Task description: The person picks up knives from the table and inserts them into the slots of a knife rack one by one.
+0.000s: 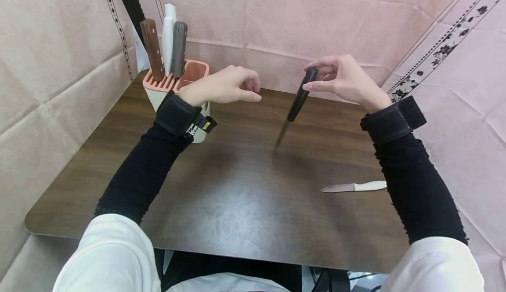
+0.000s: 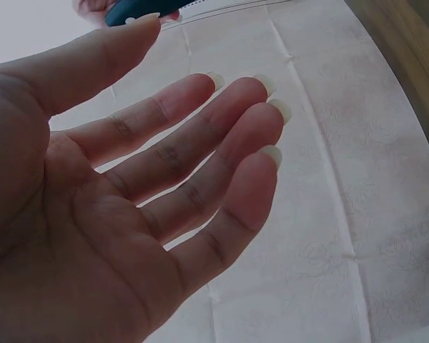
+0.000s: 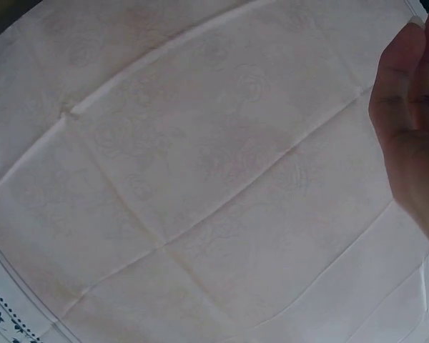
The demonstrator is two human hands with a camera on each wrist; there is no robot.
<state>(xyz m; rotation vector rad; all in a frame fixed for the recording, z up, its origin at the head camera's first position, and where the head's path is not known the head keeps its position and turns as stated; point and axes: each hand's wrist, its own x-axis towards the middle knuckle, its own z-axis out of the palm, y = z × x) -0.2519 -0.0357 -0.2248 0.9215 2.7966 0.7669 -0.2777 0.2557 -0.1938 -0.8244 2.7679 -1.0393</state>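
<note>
My right hand pinches a knife by its black handle above the table, its blade slanting down and to the left. Loosely bent fingers of the left hand hold nothing; it hovers just right of the knife holder, partly in front of it. In the left wrist view that palm faces the camera, fingers apart. Only part of the right hand shows in the right wrist view, where the knife is hardly seen. A small white-handled knife lies on the table beside the right forearm.
The holder carries knives with a brown handle, white handles and a grey handle. A brown wooden table spans the area below the hands. Pale pink patterned cloth hangs behind and at both sides.
</note>
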